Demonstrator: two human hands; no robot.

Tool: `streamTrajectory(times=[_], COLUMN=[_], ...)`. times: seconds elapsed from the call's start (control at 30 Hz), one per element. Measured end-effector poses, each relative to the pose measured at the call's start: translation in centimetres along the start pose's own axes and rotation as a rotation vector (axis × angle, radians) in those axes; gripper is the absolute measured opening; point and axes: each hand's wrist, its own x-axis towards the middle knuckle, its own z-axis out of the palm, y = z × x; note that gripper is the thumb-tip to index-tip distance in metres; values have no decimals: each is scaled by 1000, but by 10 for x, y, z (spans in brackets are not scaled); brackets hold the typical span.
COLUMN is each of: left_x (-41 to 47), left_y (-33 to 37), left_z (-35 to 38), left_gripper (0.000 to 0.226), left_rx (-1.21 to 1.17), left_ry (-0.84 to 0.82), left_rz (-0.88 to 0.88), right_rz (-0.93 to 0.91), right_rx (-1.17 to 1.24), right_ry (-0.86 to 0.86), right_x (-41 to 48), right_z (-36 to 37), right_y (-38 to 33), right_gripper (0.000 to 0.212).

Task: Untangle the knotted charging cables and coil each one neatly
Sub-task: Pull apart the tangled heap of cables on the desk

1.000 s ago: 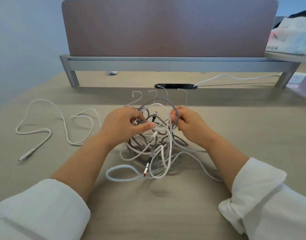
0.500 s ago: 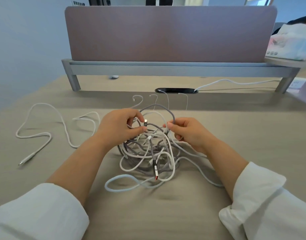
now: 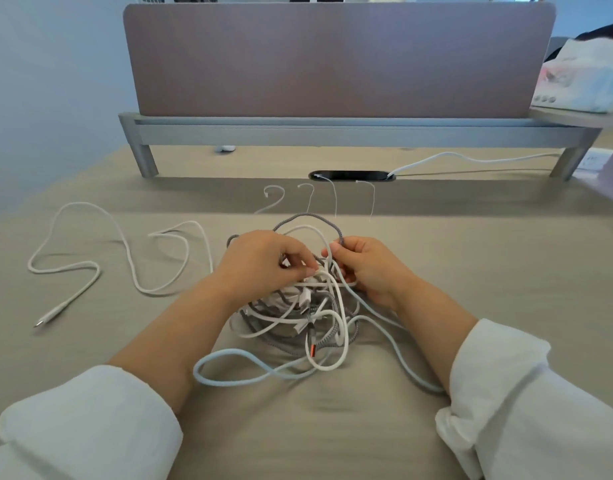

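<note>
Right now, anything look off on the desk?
Only the expected mess: the knot of cables lies centre, with the left hand and right hand pinching strands of it. One white cable sprawls uncoiled at far left. No damage or spills visible.

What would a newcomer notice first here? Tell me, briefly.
A tangle of white and grey cables sits dead centre, the left hand and right hand pinching strands at its top. To its left one loose white cable lies sprawled alone; a mauve divider panel spans the back.
</note>
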Motion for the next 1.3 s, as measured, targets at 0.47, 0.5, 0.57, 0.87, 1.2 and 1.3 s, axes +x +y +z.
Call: streamTrajectory(times=[0.47,0.5,0.57,0.87,1.2,1.3], left_x=[2,3,5,4,3,0], left_y=[1,1,-2,-4,-21,-22], left_z=[3,3,2,-12,-10,-11], left_gripper=[20,26,35,9,29,23], left_rx=[-297,-394,-525,-1044,-713,-448], left_ry=[116,176,259,217,230,171], left_rz=[-131,-186,-293,-411,-292,-207], right_rz=[59,80,67,-53,146,93], right_rx=[488,556,554,62,778,707], right_ry=[66,71,96,89,375,373], right_x=[11,11,10,4,13,10], right_z=[-11,-13,-16,-13,-21,-24], right_y=[-1,-2,-2,0,-5,-4], right_gripper=[18,19,21,23,22,27])
